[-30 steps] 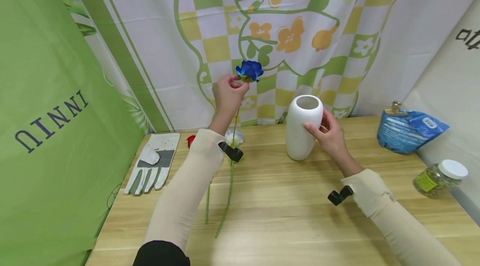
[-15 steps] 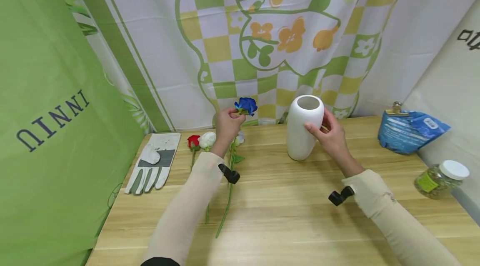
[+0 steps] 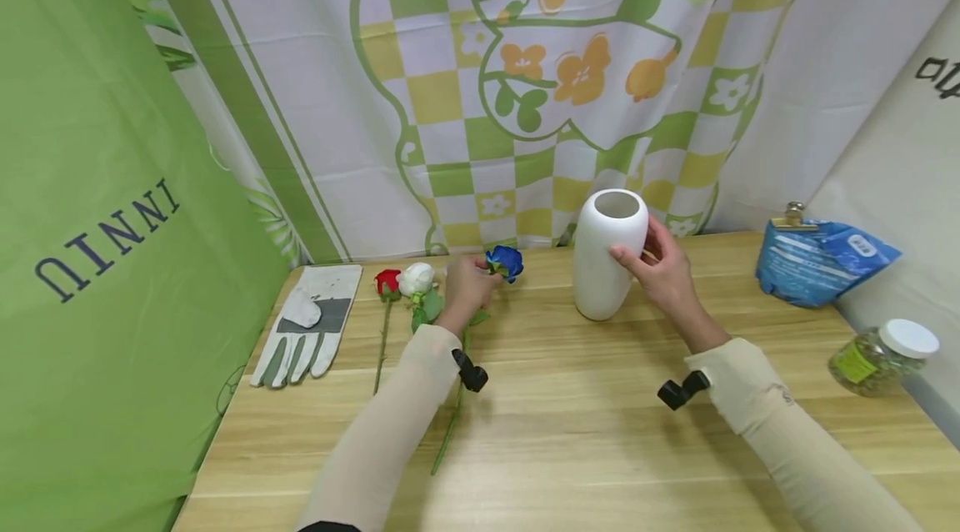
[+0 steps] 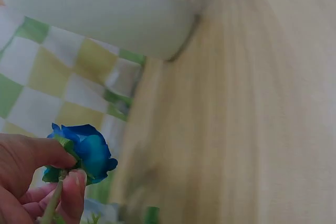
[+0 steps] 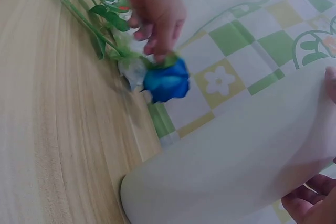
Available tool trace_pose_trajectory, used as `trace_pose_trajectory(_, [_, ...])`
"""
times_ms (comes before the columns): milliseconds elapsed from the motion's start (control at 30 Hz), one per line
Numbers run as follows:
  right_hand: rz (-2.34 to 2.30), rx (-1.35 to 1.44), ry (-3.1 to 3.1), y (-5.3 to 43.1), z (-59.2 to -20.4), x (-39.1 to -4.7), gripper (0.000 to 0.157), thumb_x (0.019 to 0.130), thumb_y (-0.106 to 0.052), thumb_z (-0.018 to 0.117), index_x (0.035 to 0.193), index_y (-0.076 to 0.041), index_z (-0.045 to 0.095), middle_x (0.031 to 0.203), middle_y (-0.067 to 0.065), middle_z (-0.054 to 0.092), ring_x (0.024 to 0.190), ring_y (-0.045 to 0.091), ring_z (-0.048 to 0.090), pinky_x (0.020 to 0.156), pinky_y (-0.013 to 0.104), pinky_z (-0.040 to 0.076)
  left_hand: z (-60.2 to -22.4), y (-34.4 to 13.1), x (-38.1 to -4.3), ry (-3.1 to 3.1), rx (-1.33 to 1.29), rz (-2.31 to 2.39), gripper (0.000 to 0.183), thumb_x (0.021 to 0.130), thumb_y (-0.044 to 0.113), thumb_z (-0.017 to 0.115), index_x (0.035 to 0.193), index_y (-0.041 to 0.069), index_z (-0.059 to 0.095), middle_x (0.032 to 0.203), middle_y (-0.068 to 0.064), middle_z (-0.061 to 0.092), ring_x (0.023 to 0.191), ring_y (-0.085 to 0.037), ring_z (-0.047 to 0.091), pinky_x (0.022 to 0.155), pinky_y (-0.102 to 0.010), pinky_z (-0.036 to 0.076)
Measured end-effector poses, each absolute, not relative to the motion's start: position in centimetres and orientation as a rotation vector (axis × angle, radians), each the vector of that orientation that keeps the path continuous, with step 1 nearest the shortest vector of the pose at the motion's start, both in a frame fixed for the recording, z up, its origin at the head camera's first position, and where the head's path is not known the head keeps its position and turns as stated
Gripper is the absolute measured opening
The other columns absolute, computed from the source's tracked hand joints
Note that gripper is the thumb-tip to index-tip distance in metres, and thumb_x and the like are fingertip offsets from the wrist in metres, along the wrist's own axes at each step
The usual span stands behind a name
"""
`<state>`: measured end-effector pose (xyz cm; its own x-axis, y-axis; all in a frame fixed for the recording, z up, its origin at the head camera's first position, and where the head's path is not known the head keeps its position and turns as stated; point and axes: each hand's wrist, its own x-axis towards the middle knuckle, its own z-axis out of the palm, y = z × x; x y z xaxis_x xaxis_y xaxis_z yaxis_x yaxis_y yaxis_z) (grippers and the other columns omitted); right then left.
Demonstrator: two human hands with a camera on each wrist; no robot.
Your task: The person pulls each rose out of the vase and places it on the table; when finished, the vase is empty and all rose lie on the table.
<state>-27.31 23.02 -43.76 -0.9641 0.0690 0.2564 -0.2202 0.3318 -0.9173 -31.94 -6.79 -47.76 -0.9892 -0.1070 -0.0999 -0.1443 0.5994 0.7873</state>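
My left hand (image 3: pixel 468 292) pinches a blue rose (image 3: pixel 505 263) by the stem just beneath its bloom. In the left wrist view, thumb and fingers close on the stem under the blue petals (image 4: pixel 93 155). A white vase (image 3: pixel 600 273) stands upright on the table, and my right hand (image 3: pixel 664 275) holds its right side with the thumb in front. Left of my left hand lie a red rose (image 3: pixel 387 282) and a white rose (image 3: pixel 416 278). A pale flower (image 5: pixel 132 72), partly hidden by that hand in the head view, shows in the right wrist view.
A white and grey glove (image 3: pixel 306 323) lies at the table's left edge. On the right are a blue bag (image 3: pixel 810 261) with a gold clip and a jar (image 3: pixel 873 365) with a white lid. A patterned curtain (image 3: pixel 450 98) hangs behind the wooden table (image 3: pixel 570 449).
My left hand has come down with the blue rose from high before the curtain to near the table's back edge. The right hand and the vase have stayed in place.
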Motion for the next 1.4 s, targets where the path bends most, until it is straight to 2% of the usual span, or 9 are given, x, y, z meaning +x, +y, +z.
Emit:
trace_pose_trajectory(167, [1.674, 0.129, -2.359, 23.0, -43.7, -27.1, 0.075, 0.093, -0.025, 0.072, 0.156, -0.016, 0.033, 0.145, 0.017, 0.053, 0.124, 0.013, 0.052, 0.1, 0.016, 0.051, -49.2, -6.6, -31.7, 2.841, -0.207, 1.216, 0.029, 0.087, 0.025, 0.075, 0.112, 0.012, 0.068, 0.054, -0.001, 0.067, 0.043, -0.014, 0.062, 0.046, -0.024, 0.048])
trace_pose_trajectory(300, [1.685, 0.122, -2.345, 22.9, -43.7, -27.1, 0.075, 0.093, -0.024, 0.072, 0.156, -0.016, 0.033, 0.146, 0.018, 0.052, 0.124, 0.011, 0.052, 0.099, 0.014, 0.05, -49.4, -6.4, -31.9, 2.863, -0.221, 1.112, 0.012, 0.085, 0.024, 0.074, 0.084, 0.017, 0.065, 0.054, 0.003, 0.059, 0.05, -0.015, 0.058, 0.046, -0.025, 0.041])
trace_pose_trajectory(400, [1.693, 0.123, -2.328, 22.9, -43.7, -27.1, 0.075, 0.093, -0.023, 0.072, 0.156, -0.016, 0.034, 0.146, 0.019, 0.052, 0.121, 0.006, 0.052, 0.097, 0.011, 0.049, -49.3, -6.3, -32.3, 2.841, -0.228, 1.079, 0.027, 0.083, 0.023, 0.073, 0.064, 0.019, 0.053, 0.051, 0.004, 0.049, 0.048, -0.015, 0.05, 0.043, -0.026, 0.033])
trace_pose_trajectory(500, [1.695, 0.125, -2.32, 22.9, -43.6, -27.1, 0.074, 0.093, -0.022, 0.072, 0.156, -0.016, 0.034, 0.145, 0.018, 0.052, 0.119, 0.003, 0.052, 0.095, 0.009, 0.049, -49.1, -6.1, -32.5, 2.804, -0.223, 1.069, 0.035, 0.084, 0.024, 0.072, 0.058, 0.019, 0.05, 0.044, 0.004, 0.047, 0.041, -0.015, 0.049, 0.04, -0.027, 0.032])
trace_pose_trajectory(667, [1.695, 0.129, -2.312, 22.8, -43.7, -27.0, 0.073, 0.092, -0.022, 0.073, 0.155, -0.014, 0.036, 0.143, 0.019, 0.053, 0.116, 0.002, 0.052, 0.093, 0.007, 0.049, -49.1, -6.0, -32.7, 2.761, -0.216, 1.038, 0.032, 0.087, 0.028, 0.071, 0.059, 0.017, 0.059, 0.042, 0.001, 0.053, 0.037, -0.015, 0.054, 0.039, -0.028, 0.041])
trace_pose_trajectory(767, [1.696, 0.124, -2.316, 22.8, -43.7, -26.9, 0.073, 0.092, -0.022, 0.073, 0.155, -0.013, 0.035, 0.143, 0.019, 0.053, 0.119, 0.007, 0.053, 0.094, 0.009, 0.05, -49.3, -6.1, -32.9, 2.738, -0.227, 1.068, 0.029, 0.087, 0.025, 0.072, 0.062, 0.014, 0.06, 0.045, 0.001, 0.055, 0.036, -0.015, 0.056, 0.04, -0.029, 0.05])
trace_pose_trajectory(967, [1.694, 0.112, -2.334, 22.7, -43.8, -26.8, 0.075, 0.092, -0.023, 0.073, 0.156, -0.015, 0.034, 0.146, 0.02, 0.052, 0.131, 0.027, 0.053, 0.106, 0.026, 0.051, -49.7, -6.2, -33.4, 2.677, -0.248, 1.183, 0.023, 0.086, 0.019, 0.073, 0.069, 0.01, 0.062, 0.049, -0.002, 0.06, 0.037, -0.014, 0.058, 0.043, -0.031, 0.057])
trace_pose_trajectory(1200, [1.7, 0.113, -2.343, 22.7, -43.8, -26.8, 0.076, 0.093, -0.025, 0.072, 0.156, -0.015, 0.033, 0.147, 0.02, 0.052, 0.134, 0.033, 0.051, 0.112, 0.044, 0.047, -50.2, -6.2, -33.3, 2.626, -0.248, 1.232, 0.02, 0.088, 0.017, 0.074, 0.074, 0.005, 0.064, 0.054, -0.006, 0.061, 0.041, -0.017, 0.061, 0.045, -0.033, 0.059])
trace_pose_trajectory(1400, [1.701, 0.115, -2.341, 22.5, -43.7, -26.8, 0.075, 0.093, -0.024, 0.073, 0.156, -0.015, 0.033, 0.146, 0.019, 0.053, 0.132, 0.029, 0.052, 0.11, 0.036, 0.05, -50.3, -6.2, -33.2, 2.638, -0.224, 1.275, 0.021, 0.087, 0.016, 0.074, 0.073, 0.004, 0.064, 0.054, -0.006, 0.06, 0.04, -0.018, 0.061, 0.045, -0.033, 0.059])
